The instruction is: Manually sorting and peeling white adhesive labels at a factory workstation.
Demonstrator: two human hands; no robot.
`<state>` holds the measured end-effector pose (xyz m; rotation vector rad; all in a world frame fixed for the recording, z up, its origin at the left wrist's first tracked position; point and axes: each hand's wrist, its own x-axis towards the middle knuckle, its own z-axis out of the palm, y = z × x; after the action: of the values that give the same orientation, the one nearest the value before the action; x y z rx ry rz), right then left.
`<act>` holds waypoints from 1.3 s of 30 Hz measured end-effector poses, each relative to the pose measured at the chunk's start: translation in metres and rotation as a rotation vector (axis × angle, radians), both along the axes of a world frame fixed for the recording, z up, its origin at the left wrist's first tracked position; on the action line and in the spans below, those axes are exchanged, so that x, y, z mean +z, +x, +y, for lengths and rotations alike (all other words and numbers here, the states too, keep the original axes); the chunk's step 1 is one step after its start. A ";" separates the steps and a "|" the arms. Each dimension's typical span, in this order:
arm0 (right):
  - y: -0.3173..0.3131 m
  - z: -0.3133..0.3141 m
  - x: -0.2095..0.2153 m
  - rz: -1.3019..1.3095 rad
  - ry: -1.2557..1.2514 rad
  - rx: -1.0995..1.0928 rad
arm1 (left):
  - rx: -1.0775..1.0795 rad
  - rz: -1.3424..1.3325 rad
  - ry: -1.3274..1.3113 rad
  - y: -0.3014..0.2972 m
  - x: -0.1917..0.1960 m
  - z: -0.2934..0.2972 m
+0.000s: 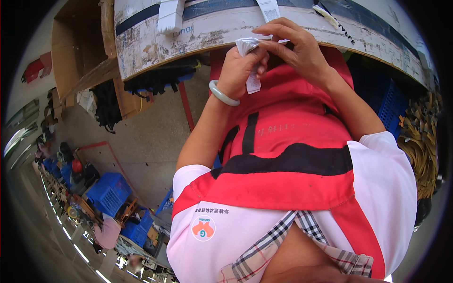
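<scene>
My left hand (238, 70), with a pale bangle at its wrist, is closed around a small stack of white paper labels (246, 45). The upper ends of the labels fan out above the thumb. Their lower end (253, 84) hangs out below the fingers. At the far end of the same stack is my right hand (302, 49), its thumb and fingers bent in a pinch on the labels' edge. Exactly how many labels it grips is hidden by the fingers. Both hands are in front of my red apron, by the near edge of the worn table (207, 40).
On the table lie a thicker bundle of white labels (171, 14), a printed white strip (269, 9) and a small white tool-like item (326, 15). A cardboard box (78, 52) stands left. Dark straps hang below the table. Blue crates (109, 192) and a person (107, 232) are further off.
</scene>
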<state>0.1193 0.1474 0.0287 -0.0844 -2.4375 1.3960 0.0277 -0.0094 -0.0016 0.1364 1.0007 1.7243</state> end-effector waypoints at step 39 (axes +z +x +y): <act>0.011 0.001 -0.002 -0.066 0.058 0.148 | -0.106 0.191 -0.106 0.019 -0.002 -0.012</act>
<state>0.1308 0.1484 0.0269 0.0653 -2.5831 1.4020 0.0467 -0.0209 -0.0041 0.2847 1.2016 1.5797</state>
